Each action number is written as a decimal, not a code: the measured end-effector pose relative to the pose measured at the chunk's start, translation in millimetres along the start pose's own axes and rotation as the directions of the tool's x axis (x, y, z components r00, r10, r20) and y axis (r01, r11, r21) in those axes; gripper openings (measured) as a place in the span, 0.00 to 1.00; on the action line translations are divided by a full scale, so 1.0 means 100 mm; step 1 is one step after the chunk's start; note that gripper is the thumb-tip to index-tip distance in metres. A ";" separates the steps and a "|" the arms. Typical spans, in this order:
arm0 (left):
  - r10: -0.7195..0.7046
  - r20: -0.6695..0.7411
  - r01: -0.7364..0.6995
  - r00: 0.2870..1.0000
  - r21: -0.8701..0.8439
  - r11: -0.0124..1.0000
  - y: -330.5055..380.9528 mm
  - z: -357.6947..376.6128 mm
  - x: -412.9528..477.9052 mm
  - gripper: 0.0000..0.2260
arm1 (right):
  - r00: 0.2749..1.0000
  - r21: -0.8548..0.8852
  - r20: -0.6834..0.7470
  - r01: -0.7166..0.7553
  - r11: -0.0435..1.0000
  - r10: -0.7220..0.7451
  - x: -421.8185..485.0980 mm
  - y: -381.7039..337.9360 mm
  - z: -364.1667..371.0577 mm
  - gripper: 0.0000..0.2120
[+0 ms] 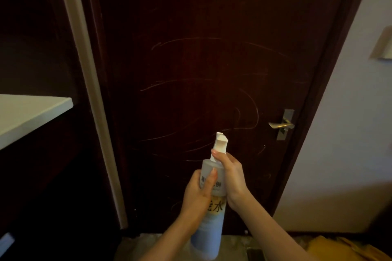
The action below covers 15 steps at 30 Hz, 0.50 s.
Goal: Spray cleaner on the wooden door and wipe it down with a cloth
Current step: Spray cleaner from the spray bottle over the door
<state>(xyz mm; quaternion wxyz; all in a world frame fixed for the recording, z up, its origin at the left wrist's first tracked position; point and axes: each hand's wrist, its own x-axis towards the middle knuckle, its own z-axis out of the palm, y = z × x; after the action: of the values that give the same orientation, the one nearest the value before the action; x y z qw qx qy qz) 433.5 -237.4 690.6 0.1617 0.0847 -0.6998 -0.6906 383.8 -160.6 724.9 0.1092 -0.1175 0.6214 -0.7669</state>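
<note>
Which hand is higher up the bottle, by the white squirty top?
The right hand: its fingers curl at the neck, just under the white spray head. The left hand grips lower, round the bottle at its label.

The only writing you can read is on the spray bottle [209, 235]. Just below your left hand's [197, 195] thumb, on the pale yellow band of the label, stands one large dark Chinese character, 水. The character to its left is half hidden behind your fingers. Higher up, your thumb crosses a row of smaller dark characters. The one just right of the thumb looks like 例, and the rest are too blurred or covered to make out.
</note>
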 end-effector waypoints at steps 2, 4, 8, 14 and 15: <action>-0.011 -0.014 0.011 1.000 -0.008 1.000 -0.04 -0.09 -0.02 0.17 | 1.000 -0.008 0.013 -0.014 1.000 0.014 0.01 0.07 0.09 0.12; -0.032 -0.021 0.032 0.999 -0.007 0.999 -0.08 -0.17 -0.04 0.22 | 0.999 -0.008 0.008 -0.031 0.999 0.031 0.01 0.14 0.17 0.12; -0.063 -0.058 0.064 0.996 0.008 0.998 -0.14 -0.32 -0.08 0.17 | 0.998 0.010 0.025 -0.064 0.998 0.064 0.03 0.23 0.31 0.19; -0.136 -0.197 0.144 0.971 0.031 0.989 -0.26 -0.59 -0.13 0.05 | 0.984 -0.008 0.149 -0.097 0.995 0.097 0.00 0.39 0.56 0.19; -0.138 -0.219 0.149 0.966 0.033 0.988 -0.28 -0.63 -0.13 0.06 | 0.981 0.003 0.162 -0.113 0.994 0.111 -0.01 0.42 0.61 0.17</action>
<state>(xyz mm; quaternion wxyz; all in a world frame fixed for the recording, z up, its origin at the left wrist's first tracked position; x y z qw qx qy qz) 464.3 -293.1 660.6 0.1842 0.2134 -0.6869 -0.6699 404.5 -225.6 696.1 0.2028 -0.1437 0.6116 -0.7511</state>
